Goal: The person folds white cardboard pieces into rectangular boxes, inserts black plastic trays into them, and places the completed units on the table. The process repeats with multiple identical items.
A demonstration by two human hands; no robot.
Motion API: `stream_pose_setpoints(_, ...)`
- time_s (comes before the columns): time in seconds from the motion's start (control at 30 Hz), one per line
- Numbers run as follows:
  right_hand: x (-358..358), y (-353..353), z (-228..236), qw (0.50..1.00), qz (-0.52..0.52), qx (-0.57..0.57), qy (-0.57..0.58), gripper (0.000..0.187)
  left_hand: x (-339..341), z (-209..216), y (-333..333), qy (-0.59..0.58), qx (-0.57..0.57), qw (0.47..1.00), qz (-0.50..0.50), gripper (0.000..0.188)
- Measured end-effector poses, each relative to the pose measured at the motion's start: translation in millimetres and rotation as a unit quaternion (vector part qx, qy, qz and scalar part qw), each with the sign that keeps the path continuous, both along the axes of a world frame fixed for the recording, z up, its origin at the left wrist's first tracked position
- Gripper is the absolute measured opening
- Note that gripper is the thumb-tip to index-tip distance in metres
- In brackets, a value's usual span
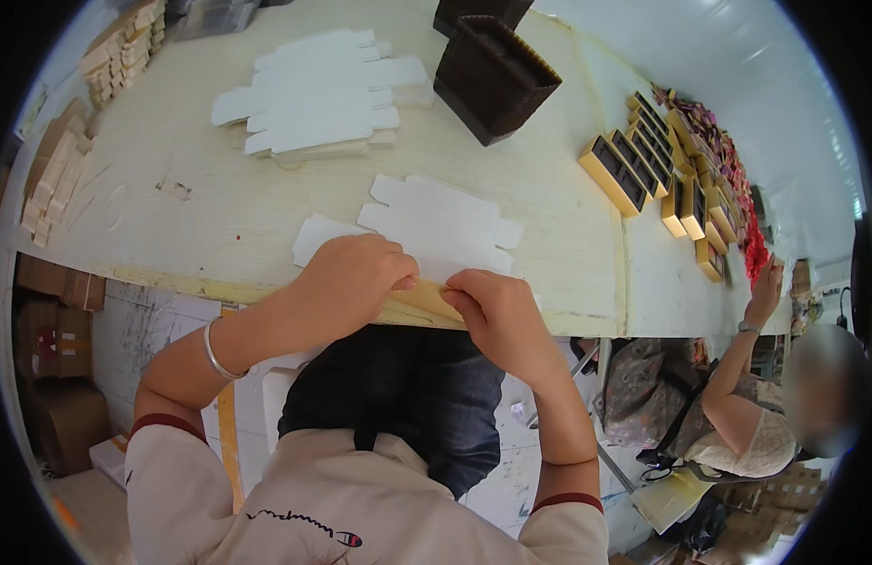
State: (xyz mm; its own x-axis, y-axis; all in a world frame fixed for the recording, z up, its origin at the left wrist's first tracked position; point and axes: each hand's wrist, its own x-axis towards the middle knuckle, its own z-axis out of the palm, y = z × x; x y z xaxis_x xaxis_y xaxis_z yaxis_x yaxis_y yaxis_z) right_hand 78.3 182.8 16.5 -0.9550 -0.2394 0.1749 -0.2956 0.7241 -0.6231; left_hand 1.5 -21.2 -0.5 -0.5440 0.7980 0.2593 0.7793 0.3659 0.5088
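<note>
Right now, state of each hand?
Left hand: closed, fingers curled on the gold near flap of the white carton blank.
Right hand: closed, thumb and forefinger pinching that flap.

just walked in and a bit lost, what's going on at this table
The left hand and right hand are both pinching the near edge of a white card, where a gold side shows. The card lies at the front of the table. Beyond it is a stack of white cards, with dark brown containers to its right. Further right are gold boxes, and a co-worker's hand by a red pile.
</note>
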Motion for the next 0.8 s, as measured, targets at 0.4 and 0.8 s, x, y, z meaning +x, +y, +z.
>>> stream_pose_setpoints(0.4, 44.0, -16.3, -5.3, 0.954, 0.063, -0.288, -0.049, 0.056, 15.3, 21.8, -8.9, -0.104, 0.0, 0.993, 0.05, 0.017)
stream_pose_setpoints(0.8, 16.2, 4.5, -15.2, 0.982, -0.002, 0.033, 0.184, 0.018, -42.8, 21.4, 29.8, -0.066, -0.059, 0.994, -0.068, 0.028)
